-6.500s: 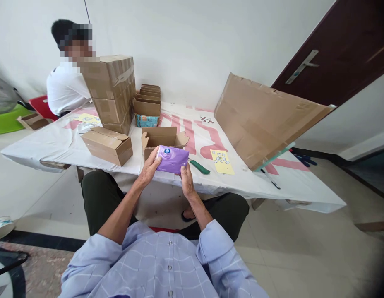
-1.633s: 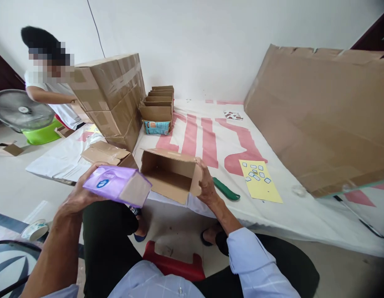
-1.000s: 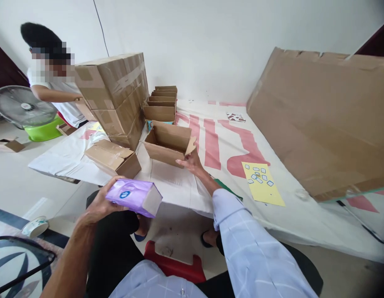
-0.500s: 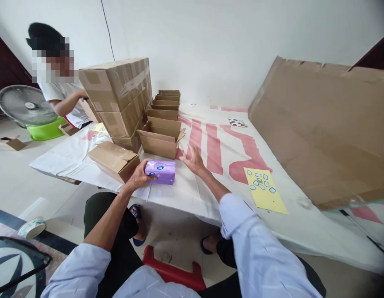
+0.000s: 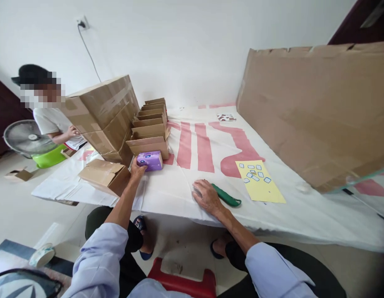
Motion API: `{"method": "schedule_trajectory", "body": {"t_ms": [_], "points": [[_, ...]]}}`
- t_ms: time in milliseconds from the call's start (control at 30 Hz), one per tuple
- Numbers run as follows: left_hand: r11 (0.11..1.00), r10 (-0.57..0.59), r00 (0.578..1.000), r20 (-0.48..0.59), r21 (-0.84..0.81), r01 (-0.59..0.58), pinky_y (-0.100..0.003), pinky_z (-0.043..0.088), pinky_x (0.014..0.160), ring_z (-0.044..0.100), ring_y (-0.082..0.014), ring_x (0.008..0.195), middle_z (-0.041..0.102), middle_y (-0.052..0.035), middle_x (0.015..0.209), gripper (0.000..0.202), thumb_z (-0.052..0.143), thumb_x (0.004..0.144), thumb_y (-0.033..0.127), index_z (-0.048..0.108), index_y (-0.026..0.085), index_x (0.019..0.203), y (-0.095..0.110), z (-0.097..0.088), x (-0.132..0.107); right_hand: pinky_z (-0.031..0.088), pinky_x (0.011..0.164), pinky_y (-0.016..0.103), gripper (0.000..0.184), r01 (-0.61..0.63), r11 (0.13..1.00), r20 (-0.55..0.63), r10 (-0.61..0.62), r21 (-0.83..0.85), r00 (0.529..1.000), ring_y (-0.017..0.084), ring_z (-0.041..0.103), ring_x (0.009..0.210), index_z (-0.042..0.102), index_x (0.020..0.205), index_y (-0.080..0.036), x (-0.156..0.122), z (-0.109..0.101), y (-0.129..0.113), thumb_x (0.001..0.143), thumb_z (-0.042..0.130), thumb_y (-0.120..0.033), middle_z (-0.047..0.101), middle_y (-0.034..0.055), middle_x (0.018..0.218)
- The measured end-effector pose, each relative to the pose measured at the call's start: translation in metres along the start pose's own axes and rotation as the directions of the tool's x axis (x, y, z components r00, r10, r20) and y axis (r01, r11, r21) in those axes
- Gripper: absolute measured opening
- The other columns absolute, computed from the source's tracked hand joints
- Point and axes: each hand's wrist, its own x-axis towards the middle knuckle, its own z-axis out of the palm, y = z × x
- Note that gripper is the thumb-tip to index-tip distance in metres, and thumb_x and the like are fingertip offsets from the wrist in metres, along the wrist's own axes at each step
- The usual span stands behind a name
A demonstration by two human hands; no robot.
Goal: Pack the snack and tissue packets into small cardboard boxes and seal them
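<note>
In my left hand [image 5: 137, 169] is a purple tissue pack [image 5: 152, 161], gripped at its left end. The pack is just in front of the nearest open carton [image 5: 148, 145] in a row. My right hand [image 5: 207, 198] is palm down low over the white cloth, its fingers stretched forward and holding nothing that I can see. Against its outer side lies a long green tool with a hole at one end [image 5: 227, 196]; the hand covers part of it. Left of the pack rests a closed cardboard box [image 5: 103, 176].
Taped cartons [image 5: 102, 111] are stacked behind the closed box, with a co-worker [image 5: 55, 124] beyond. A yellow sheet [image 5: 260, 186] with stickers lies to the right. A large cardboard panel [image 5: 313, 111] stands at the right. Below is a red stool [image 5: 182, 279].
My left hand has brought the purple pack forward to the open carton. My right hand has drawn back from beside that carton, toward the table's near edge. The green tool now shows.
</note>
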Motion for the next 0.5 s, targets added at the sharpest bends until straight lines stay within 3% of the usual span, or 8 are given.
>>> {"method": "schedule_trajectory", "body": {"t_ms": [133,267,367,500], "points": [[0.991,0.022,0.968,-0.252,0.135,0.012,-0.056,0.048,0.121,0.061,-0.0367,0.132,0.062,-0.0127,0.127,0.069,0.080,0.068,0.022,0.055,0.021,0.132,-0.008,0.012,-0.028,0.057,0.106,0.051,0.020,0.049,0.993,-0.010,-0.050,-0.112,0.999,0.032,0.066,0.116,0.074,0.115,-0.021,-0.003,-0.003,-0.003,0.097,0.068,-0.018,0.075,0.0139,0.122],[0.946,0.149,0.927,-0.343,0.322,-0.033,-0.055,0.052,0.115,0.063,-0.0334,0.120,0.057,-0.0097,0.120,0.055,0.087,0.073,0.032,0.053,0.024,0.116,-0.007,0.028,-0.048,0.057,0.105,0.050,0.021,0.040,0.989,-0.049,-0.048,-0.141,0.998,0.033,0.065,0.119,0.073,0.118,-0.021,-0.009,-0.009,-0.001,0.098,0.068,-0.017,0.073,0.0143,0.125],[0.932,0.105,0.913,-0.393,0.360,0.048,-0.050,0.057,0.103,0.065,-0.0274,0.101,0.055,-0.0037,0.110,0.052,0.089,0.075,0.039,0.048,0.026,0.106,-0.003,0.038,-0.044,0.057,0.103,0.050,0.019,0.033,0.987,-0.034,-0.039,-0.157,0.999,0.033,0.066,0.116,0.074,0.115,-0.022,-0.011,-0.012,-0.001,0.098,0.069,-0.017,0.074,0.0135,0.124],[0.927,0.059,0.902,-0.428,0.359,0.109,-0.047,0.056,0.100,0.065,-0.0269,0.099,0.054,-0.0009,0.102,0.045,0.083,0.080,0.036,0.045,0.027,0.104,0.001,0.038,-0.030,0.055,0.101,0.048,0.013,0.029,0.976,-0.006,-0.031,-0.216,1.000,0.032,0.065,0.114,0.074,0.109,-0.021,-0.010,-0.013,-0.006,0.097,0.071,-0.016,0.075,0.0128,0.120]]}}
